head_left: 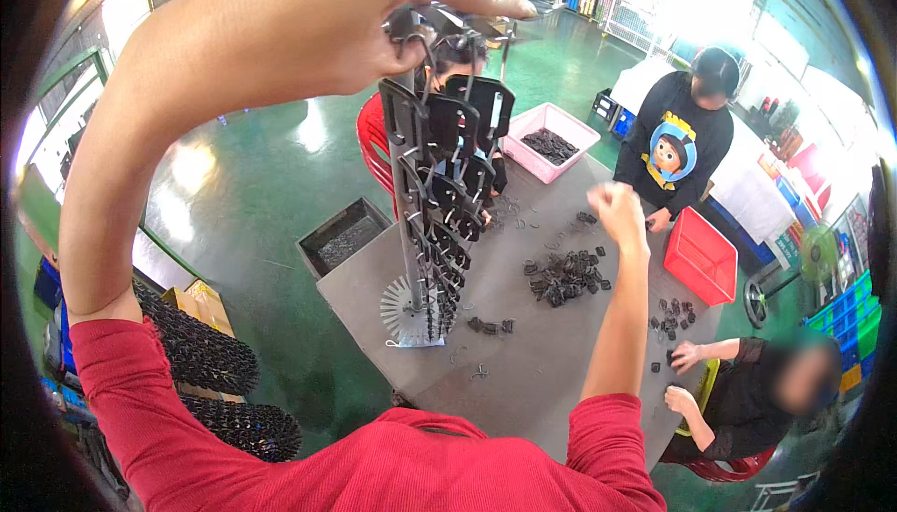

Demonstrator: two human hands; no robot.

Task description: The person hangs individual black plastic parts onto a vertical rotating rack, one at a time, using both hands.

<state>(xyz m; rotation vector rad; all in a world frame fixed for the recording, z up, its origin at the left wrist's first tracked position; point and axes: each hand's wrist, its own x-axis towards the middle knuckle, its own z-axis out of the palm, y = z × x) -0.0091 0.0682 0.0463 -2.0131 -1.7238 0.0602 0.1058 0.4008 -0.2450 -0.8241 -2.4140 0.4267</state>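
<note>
My left hand [411, 17] is raised high at the top of an upright metal rack [404, 204]. Its thumb and fingers close around a black hook-like part [407, 24] there, while one finger points out to the right. Flat black pieces [481, 101] hang on wire hooks down the rack in columns, and its base stands on the grey table [439, 376]. Over the table's right half, my right hand [617, 211] is held up with fingers curled; what they hold, if anything, is too small to make out. Below it lies a heap of small black parts [565, 277].
Across the table, a pink basket [551, 143] holds black parts; a red basket [701, 258] stands at the right. One person [677, 138] stands beyond, another [757, 400] sits right, a third is half hidden behind the rack. A dark crate [344, 236] sits left; loaded bundles [201, 348] hang nearby.
</note>
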